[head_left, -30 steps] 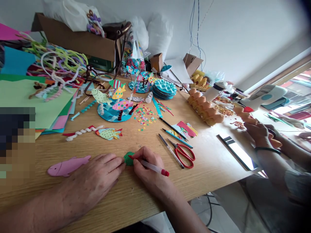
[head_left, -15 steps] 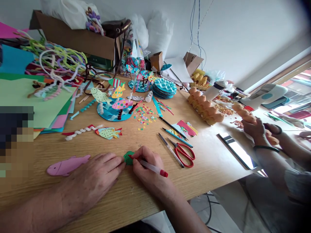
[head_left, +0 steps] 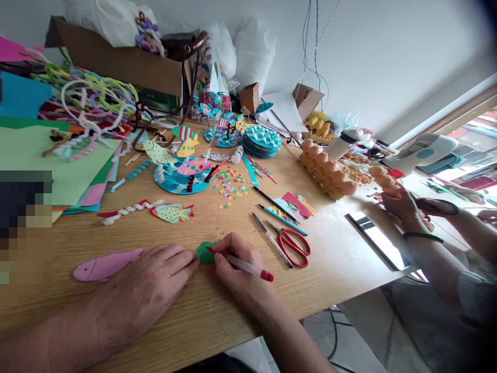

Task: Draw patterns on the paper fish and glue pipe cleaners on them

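My right hand (head_left: 240, 264) grips a red pen (head_left: 250, 268) with a clear barrel, its red tip on a small green paper cutout (head_left: 205, 253). Dark lines show on this cutout, but fingers partly cover it. My left hand (head_left: 155, 274) lies flat on the table, fingers stretched out, fingertips pressing the cutout's left edge. Beside that hand rests a pink paper fish (head_left: 104, 265) with a drawn eye and mouth line. Red-handled scissors (head_left: 294, 246) and a clear-barrelled pen (head_left: 272, 238) lie to the right of my right hand.
Farther back are a decorated paper fish (head_left: 173, 213), a blue wavy base (head_left: 182, 178) bearing several fish, confetti dots (head_left: 231, 184) and paper scraps (head_left: 297, 203). Coloured sheets (head_left: 58, 166) are stacked left. At right, a co-worker's hands (head_left: 404, 210) hold an egg-carton piece near a tablet-like device (head_left: 375, 241).
My right hand and pen have shifted slightly right, the pen's end tilting, exposing more of the green cutout. My left hand stays in place. The co-worker's hands moved a little.
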The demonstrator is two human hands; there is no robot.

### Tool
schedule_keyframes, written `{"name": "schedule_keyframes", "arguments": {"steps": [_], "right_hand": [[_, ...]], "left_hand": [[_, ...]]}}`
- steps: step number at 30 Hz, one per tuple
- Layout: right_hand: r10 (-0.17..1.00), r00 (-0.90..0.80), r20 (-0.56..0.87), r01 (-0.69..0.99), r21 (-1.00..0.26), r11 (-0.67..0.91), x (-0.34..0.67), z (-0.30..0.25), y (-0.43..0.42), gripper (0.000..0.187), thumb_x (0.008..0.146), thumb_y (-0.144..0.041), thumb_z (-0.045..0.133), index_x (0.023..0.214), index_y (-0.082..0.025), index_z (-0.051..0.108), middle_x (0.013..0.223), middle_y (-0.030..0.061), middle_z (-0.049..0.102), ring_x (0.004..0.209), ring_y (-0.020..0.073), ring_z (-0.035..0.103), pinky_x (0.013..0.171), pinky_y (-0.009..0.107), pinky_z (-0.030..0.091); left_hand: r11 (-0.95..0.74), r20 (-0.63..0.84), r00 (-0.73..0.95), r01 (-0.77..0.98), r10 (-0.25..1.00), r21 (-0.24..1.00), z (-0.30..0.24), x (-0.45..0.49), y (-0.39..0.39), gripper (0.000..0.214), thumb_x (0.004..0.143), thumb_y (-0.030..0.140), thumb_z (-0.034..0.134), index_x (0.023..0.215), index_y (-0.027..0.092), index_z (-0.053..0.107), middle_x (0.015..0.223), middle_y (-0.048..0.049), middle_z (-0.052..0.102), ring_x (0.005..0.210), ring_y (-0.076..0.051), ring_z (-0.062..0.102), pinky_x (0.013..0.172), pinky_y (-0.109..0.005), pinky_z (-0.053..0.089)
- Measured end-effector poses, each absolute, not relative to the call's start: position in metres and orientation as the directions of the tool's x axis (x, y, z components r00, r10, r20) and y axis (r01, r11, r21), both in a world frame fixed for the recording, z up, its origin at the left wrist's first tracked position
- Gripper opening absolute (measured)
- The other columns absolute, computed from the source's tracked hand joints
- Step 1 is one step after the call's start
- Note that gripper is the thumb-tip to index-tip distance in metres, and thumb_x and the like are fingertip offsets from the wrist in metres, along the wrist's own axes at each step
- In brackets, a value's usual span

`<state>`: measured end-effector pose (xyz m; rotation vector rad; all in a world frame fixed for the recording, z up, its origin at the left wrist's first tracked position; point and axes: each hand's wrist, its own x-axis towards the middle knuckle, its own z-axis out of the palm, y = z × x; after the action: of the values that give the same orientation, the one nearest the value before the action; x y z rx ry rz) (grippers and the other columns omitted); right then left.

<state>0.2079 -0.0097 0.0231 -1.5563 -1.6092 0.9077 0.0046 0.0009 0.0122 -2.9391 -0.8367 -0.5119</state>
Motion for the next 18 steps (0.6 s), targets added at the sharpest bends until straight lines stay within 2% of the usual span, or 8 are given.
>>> {"name": "schedule_keyframes", "arguments": {"steps": [10,18], "right_hand": [[0.995,-0.047,0.09,0.54,-0.836,0.101,0.2084,0.0173,-0.0083,0.008,0.073,-0.016,0.052,0.073,-0.024,0.055,0.062,-0.0034,0.059,0.056,0.0142,0.056,0.057,0.023,0.042],[0.997,-0.047,0.065,0.533,-0.842,0.08,0.2081,0.0169,-0.0083,0.008,0.073,-0.017,0.052,0.074,-0.024,0.054,0.061,-0.0038,0.059,0.055,0.0138,0.054,0.057,0.023,0.041]], "left_hand": [[-0.865,0.34,0.806,0.5,0.485,0.049,0.0185,0.0053,-0.0002,0.044,0.089,-0.003,0.036,0.107,0.014,0.073,0.105,-0.0071,0.075,0.095,-0.022,0.069,0.085,-0.032,0.056],[-0.859,0.309,0.807,0.507,0.503,0.076,0.0132,0.0039,0.0,0.041,0.091,0.0,0.042,0.113,0.017,0.072,0.11,-0.0067,0.074,0.101,-0.022,0.066,0.091,-0.032,0.054]]}}
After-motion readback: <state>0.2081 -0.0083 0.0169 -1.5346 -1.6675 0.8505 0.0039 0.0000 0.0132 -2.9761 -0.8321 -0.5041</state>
